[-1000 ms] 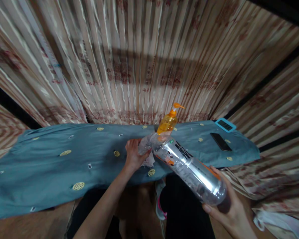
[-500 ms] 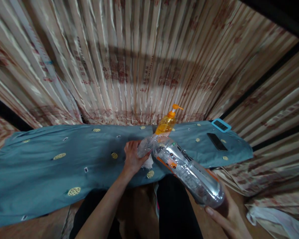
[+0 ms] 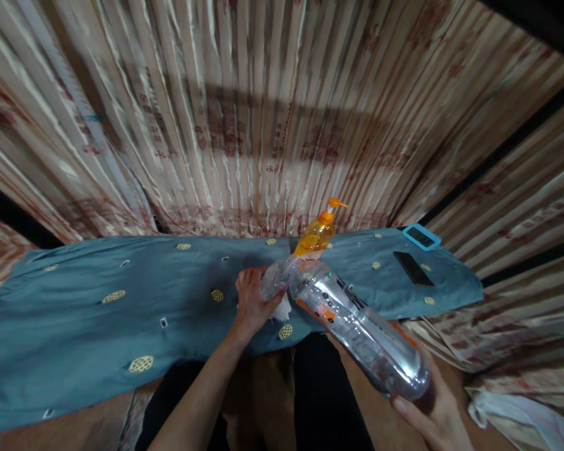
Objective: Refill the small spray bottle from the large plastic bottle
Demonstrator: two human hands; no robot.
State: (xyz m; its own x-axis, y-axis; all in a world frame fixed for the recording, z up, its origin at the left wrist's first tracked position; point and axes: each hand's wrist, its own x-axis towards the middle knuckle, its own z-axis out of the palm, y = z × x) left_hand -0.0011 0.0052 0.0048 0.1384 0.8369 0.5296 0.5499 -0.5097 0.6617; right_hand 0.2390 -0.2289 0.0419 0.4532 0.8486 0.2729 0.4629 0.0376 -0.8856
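Note:
My left hand (image 3: 254,300) is closed around a small clear plastic container (image 3: 275,279), cup-like in shape; its exact kind I cannot make out. In my right hand (image 3: 427,404) is a large clear plastic bottle (image 3: 360,332) with orange and black print, gripped near its base. The bottle slants up to the left, its narrower end close to the small container; whether they touch is unclear. Just behind them stands a pump bottle (image 3: 316,235) of orange-yellow liquid with an orange pump head. White crumpled tissue (image 3: 281,310) lies beneath my left hand.
A teal cloth with pineapple prints (image 3: 169,294) covers the long narrow surface. At its right end lie a dark phone (image 3: 413,269) and a blue-framed device (image 3: 422,237). A striped curtain (image 3: 244,125) hangs behind. A white bag (image 3: 521,413) sits at lower right.
Both hands keep their holds and the bottle stays at nearly the same slant. The whole view has shifted slightly, with things appearing a little further right.

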